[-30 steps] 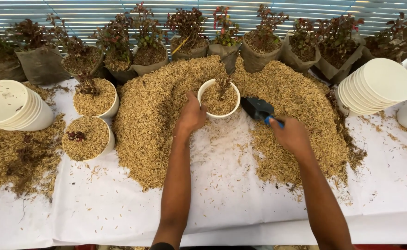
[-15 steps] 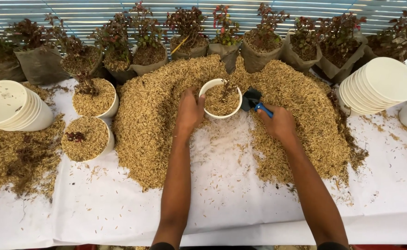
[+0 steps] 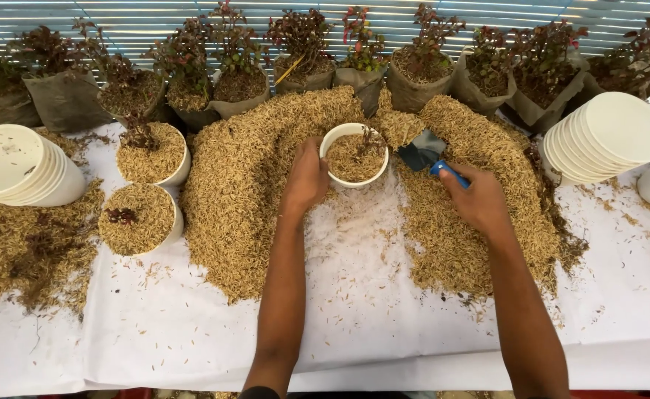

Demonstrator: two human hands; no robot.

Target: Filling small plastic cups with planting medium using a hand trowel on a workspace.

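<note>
My left hand [image 3: 306,177] grips the left side of a white pot [image 3: 354,156] that holds rice husk and a small dark seedling. My right hand [image 3: 479,198] holds a dark trowel with a blue handle [image 3: 428,157]. Its blade carries a heap of husk, level with the pot's right rim. A large arc-shaped mound of rice husk [image 3: 258,177] surrounds the pot on the white sheet [image 3: 369,310].
Two filled white pots [image 3: 151,151] [image 3: 137,219] sit at left. Stacks of empty white pots lie at far left [image 3: 18,166] and right [image 3: 606,137]. Red-leaved plants in dark grow bags [image 3: 414,66] line the back. Loose husk [image 3: 15,251] covers the left edge.
The trowel has dug into the mound right of the pot and come up loaded with husk beside the pot's rim. My left hand has stayed on the pot.
</note>
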